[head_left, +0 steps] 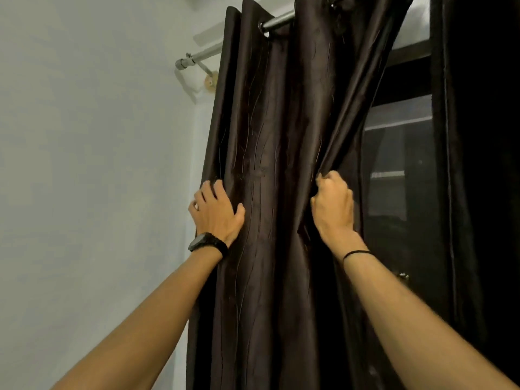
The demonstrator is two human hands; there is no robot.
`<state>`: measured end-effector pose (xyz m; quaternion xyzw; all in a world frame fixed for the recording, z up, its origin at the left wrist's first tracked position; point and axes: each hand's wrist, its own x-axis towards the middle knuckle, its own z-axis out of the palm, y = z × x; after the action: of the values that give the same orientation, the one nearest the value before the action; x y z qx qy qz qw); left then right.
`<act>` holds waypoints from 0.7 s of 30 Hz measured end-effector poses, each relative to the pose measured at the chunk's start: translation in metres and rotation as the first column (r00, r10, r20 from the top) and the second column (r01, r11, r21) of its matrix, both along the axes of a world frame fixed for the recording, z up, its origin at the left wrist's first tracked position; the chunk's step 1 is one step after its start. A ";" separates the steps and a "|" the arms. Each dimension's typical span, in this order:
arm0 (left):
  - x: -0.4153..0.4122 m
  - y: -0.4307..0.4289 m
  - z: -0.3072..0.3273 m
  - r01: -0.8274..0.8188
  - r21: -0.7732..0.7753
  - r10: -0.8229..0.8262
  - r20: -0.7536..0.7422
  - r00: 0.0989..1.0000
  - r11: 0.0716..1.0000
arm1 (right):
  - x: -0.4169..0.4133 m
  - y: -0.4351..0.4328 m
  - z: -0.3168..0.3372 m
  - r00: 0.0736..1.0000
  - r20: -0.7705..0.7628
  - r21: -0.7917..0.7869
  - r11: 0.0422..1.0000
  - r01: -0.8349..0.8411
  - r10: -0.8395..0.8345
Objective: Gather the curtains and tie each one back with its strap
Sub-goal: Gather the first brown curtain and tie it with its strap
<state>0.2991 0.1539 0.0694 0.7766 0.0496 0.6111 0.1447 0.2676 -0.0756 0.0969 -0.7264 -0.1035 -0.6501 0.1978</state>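
Note:
A dark brown curtain (270, 153) hangs in folds from a metal rod (277, 20) by eyelets, bunched toward the left end of the rod. My left hand (215, 212), with a black watch on the wrist, grips the curtain's left edge, fingers wrapped behind the fabric. My right hand (333, 205) is closed in a fist on the curtain's right edge, pulling that fold taut up to the rod. A second dark curtain (475, 164) hangs at the far right. No strap is visible.
A pale wall (92, 164) fills the left. The rod's bracket (209, 80) is fixed to the wall at the upper left. Between the two curtains a dark window with a mesh screen (399, 170) shows.

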 end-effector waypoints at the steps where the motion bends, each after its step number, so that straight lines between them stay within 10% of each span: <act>1: 0.003 0.006 0.003 0.054 -0.049 -0.051 0.055 0.997 0.997 | 0.004 0.019 0.004 1.000 0.006 -0.007 1.000 -0.028 0.028; 7: 0.020 0.047 0.015 0.320 -0.162 -0.301 0.132 0.944 0.933 | 0.017 0.134 0.012 0.955 -0.209 -0.106 0.966 -0.234 0.208; 11: 0.024 0.055 0.012 0.401 -0.147 -0.388 0.114 0.915 0.904 | 0.021 0.144 0.003 0.966 -0.055 -0.081 0.963 -0.255 0.251; 21: 0.022 0.032 -0.001 0.747 -0.235 -0.755 0.073 0.652 0.622 | 0.008 0.080 -0.079 0.949 -0.064 0.290 0.916 -0.278 0.309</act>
<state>0.3207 0.1854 0.0688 0.7121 -0.2016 0.4712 0.4798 0.2757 0.0040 0.0178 -0.7017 -0.1085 -0.5808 0.3982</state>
